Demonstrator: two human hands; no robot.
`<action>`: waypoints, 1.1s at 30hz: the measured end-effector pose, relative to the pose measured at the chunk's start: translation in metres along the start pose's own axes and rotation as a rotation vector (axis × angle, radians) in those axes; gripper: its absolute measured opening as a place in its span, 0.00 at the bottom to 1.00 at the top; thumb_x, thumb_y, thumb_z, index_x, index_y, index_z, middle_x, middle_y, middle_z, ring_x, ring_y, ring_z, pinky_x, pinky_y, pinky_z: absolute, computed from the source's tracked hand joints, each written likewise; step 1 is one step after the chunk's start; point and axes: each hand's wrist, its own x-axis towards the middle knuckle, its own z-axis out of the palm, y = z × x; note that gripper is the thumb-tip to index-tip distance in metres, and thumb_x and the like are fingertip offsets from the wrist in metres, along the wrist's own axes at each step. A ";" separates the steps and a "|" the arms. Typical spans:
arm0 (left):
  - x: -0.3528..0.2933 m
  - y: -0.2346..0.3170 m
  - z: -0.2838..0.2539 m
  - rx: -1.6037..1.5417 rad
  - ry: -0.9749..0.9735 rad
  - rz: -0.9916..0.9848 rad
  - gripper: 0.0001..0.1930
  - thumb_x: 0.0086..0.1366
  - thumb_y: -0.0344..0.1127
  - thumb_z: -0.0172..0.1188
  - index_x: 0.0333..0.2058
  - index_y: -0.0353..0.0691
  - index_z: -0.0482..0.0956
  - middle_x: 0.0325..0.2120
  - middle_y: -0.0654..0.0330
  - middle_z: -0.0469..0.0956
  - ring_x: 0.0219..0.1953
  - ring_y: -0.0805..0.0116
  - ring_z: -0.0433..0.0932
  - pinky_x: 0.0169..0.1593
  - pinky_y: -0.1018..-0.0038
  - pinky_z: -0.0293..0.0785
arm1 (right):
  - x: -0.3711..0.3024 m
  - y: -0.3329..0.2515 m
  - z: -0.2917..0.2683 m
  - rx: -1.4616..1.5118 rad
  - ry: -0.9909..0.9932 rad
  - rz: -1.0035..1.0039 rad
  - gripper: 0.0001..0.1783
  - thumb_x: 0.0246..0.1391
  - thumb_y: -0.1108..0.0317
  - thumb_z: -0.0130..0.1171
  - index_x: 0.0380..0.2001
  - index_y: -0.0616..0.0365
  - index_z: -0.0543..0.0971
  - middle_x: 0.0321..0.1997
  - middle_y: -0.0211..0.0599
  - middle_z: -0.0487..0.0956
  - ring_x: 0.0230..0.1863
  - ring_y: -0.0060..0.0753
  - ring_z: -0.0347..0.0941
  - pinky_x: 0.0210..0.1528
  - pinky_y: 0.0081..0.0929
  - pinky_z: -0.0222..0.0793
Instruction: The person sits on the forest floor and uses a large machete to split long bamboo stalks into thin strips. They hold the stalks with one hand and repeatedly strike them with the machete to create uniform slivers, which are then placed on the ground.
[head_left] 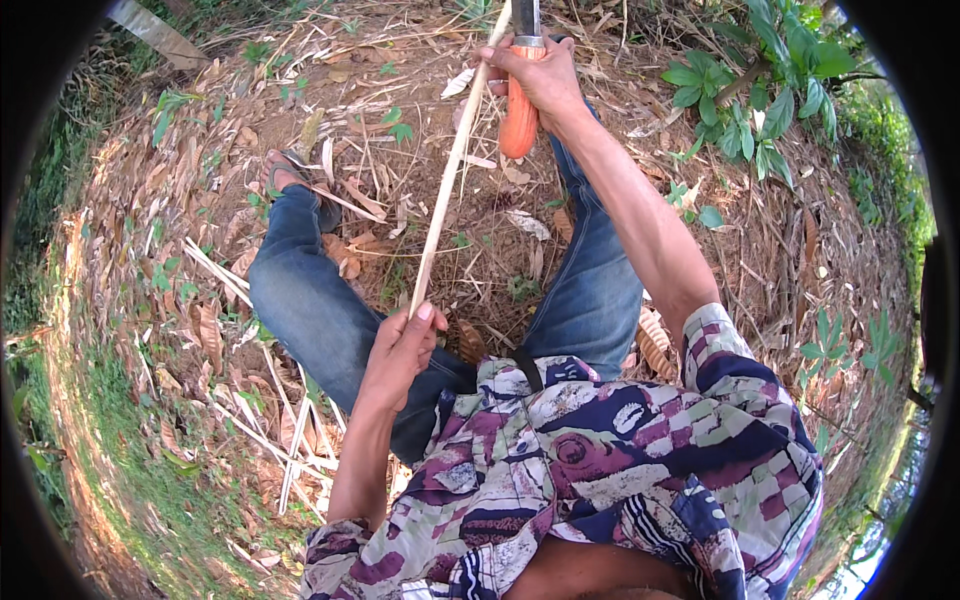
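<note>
A long pale stripped stick (450,170) slants from my lap up past the top edge of the view. Its near end is gripped in my left hand (400,355), fingers closed round it. My right hand (540,80), far forward, closes on a knife (519,110) with an orange wooden handle. The knife's dark blade points away and runs out of view at the top. My right thumb lies against the stick beside the blade. Whether the edge touches the wood I cannot tell.
My legs in blue jeans (310,280) are spread on either side of the stick. Several pale split sticks (295,440) lie on the leaf-strewn ground at the left. A leafy green plant (765,90) grows at the far right. A flat grey piece (160,35) lies at the far left.
</note>
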 end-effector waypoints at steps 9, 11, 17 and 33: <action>0.031 0.021 -0.017 0.069 0.198 0.151 0.14 0.70 0.44 0.45 0.30 0.40 0.69 0.14 0.75 0.55 0.14 0.87 0.50 0.16 0.86 0.46 | -0.104 -0.020 -0.019 -1.090 -0.362 -0.324 0.11 0.42 0.71 0.57 0.31 0.57 0.71 0.22 0.41 0.76 0.26 0.46 0.76 0.27 0.40 0.71; 0.043 0.017 -0.019 0.210 0.256 0.198 0.14 0.70 0.43 0.45 0.30 0.39 0.69 0.14 0.75 0.55 0.14 0.87 0.50 0.17 0.85 0.46 | -0.127 -0.016 -0.013 -1.034 -0.481 -0.376 0.12 0.40 0.72 0.57 0.31 0.56 0.69 0.24 0.39 0.75 0.26 0.46 0.76 0.26 0.42 0.71; 0.041 0.019 -0.010 0.377 0.317 0.292 0.15 0.69 0.40 0.44 0.26 0.38 0.69 0.16 0.69 0.61 0.20 0.79 0.59 0.25 0.77 0.57 | -0.136 -0.014 -0.008 -1.111 -0.595 -0.377 0.15 0.39 0.74 0.57 0.33 0.55 0.68 0.28 0.37 0.74 0.30 0.43 0.76 0.27 0.39 0.72; -0.017 -0.003 -0.015 -0.031 0.163 0.224 0.16 0.72 0.44 0.39 0.30 0.39 0.66 0.15 0.73 0.55 0.17 0.84 0.51 0.20 0.83 0.47 | -0.071 -0.005 -0.047 -1.283 -0.195 -0.224 0.13 0.42 0.69 0.59 0.35 0.53 0.74 0.25 0.50 0.78 0.30 0.54 0.76 0.31 0.44 0.71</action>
